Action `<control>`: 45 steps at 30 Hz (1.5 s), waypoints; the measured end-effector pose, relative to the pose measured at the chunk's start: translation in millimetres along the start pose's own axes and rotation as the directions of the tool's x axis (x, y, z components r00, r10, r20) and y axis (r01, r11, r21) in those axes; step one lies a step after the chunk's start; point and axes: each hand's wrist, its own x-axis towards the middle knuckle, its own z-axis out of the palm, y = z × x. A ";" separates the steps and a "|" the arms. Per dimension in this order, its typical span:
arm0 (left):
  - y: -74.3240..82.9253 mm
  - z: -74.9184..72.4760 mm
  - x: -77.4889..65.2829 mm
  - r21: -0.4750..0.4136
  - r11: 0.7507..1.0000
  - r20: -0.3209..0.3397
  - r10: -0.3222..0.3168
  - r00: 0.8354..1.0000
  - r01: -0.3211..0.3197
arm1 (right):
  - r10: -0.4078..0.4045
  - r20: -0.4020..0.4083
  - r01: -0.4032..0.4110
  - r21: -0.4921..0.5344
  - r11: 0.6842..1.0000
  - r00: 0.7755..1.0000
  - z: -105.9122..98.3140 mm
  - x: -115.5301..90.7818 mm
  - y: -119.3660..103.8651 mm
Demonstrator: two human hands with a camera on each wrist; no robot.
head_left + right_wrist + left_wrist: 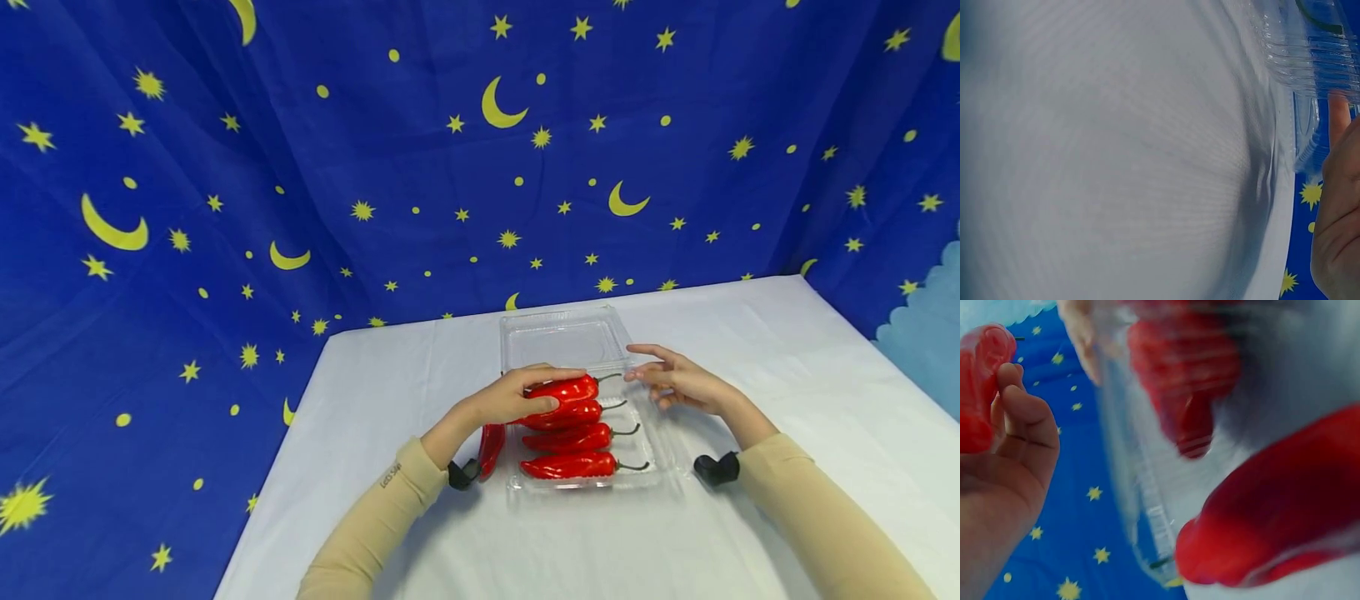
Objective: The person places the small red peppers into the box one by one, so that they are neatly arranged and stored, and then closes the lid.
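Observation:
My left hand [504, 400] grips a red chili pepper [567, 389] at the far end of the row, thumb on the near side and fingers over the top. In the left wrist view the fingers curl round this red pepper [982, 381]. Nearer me, several more red peppers [573, 465] lie side by side in a clear plastic clamshell box [517, 482], stems to the right. My right hand [686, 383] is beside the box's right side near the hinge, fingers loosely spread and holding nothing. In the right wrist view a fingertip is right at the clear ribbed wall [1310, 78].
Another red pepper [491, 450] lies outside the box on its left, below my left wrist. The box's clear lid [562, 342] lies folded back on the far side. A white cloth [750, 333] covers the table, with a blue star-and-moon curtain [420, 167] behind.

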 end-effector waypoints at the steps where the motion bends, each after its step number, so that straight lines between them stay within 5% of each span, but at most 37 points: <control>1: -1.2 3.5 1.1 0.013 1.000 0.013 0.001 1.000 -0.001 | 0.001 0.000 -0.001 -0.002 1.000 1.000 -0.1 0.5 0.4; 9: -9.6 26.5 7.0 0.158 0.987 0.115 0.020 0.993 -0.038 | -0.001 -0.001 0.001 -0.005 1.000 1.000 -0.1 0.7 2.1; 17: -9.0 39.5 2.5 0.319 0.947 0.168 -0.076 0.983 0.019 | -0.008 0.000 0.008 -0.013 1.000 1.000 -0.4 1.1 1.8; 28: -8.5 42.0 0.8 0.332 0.943 0.192 -0.081 0.978 0.013 | -0.005 -0.002 0.005 -0.016 1.000 1.000 1.1 0.9 0.9; 36: -8.1 39.3 0.9 0.302 0.953 0.141 -0.042 0.989 -0.002 | -0.011 0.000 0.011 -0.009 1.000 1.000 1.2 0.5 -0.5; 45: 5.4 20.7 -6.3 0.218 0.975 -0.053 -0.038 0.998 0.049 | 0.004 -0.011 -0.005 -0.010 1.000 1.000 2.3 0.4 -0.5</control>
